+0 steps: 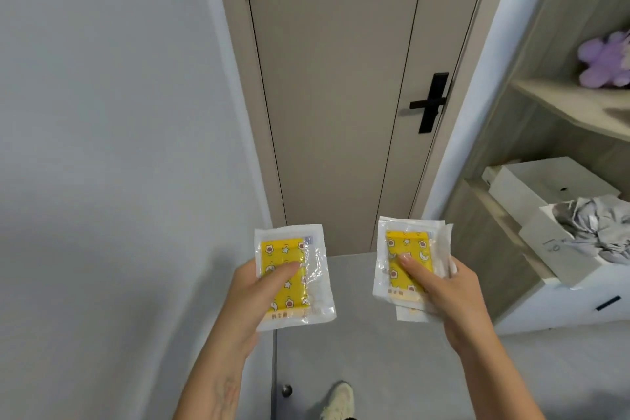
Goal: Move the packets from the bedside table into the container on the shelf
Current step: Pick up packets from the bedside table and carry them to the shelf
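Item: yellow-printed sachets in clear plastic outer wrap, white-bordered, flat.

Holding, left: I am carrying one packet (pixel 294 278) in my left hand (pixel 247 303), thumb lying across the printed face and fingers curled behind it, the packet standing upright just left of the door handle's (pixel 430 102) line and well below it.

Holding, right: I am pinching a small stack of packets (pixel 407 266) in my right hand (pixel 450 297), thumb on the top face, fingers behind; edges of at least one more wrapper are showing under and beside the top one. How many there are I cannot tell. The stack is sitting below the door handle, nearer the shelf unit than the left packet is.

Handling, as I judge it: light, thin, pliant; the crinkled film is looking slick, so stacked pieces are likely to slide over each other. I am judging a pinch across the padded yellow middle safer than one at the loose sealed margins, which would fold.

Destination: the shelf unit (pixel 559 102) is standing right of the door handle, with white open boxes (pixel 545 191) on a lower shelf, one holding crumpled grey wrapping (pixel 593 225). Which of these is the container I cannot tell. A purple plush toy (pixel 603 61) is sitting on the upper shelf.
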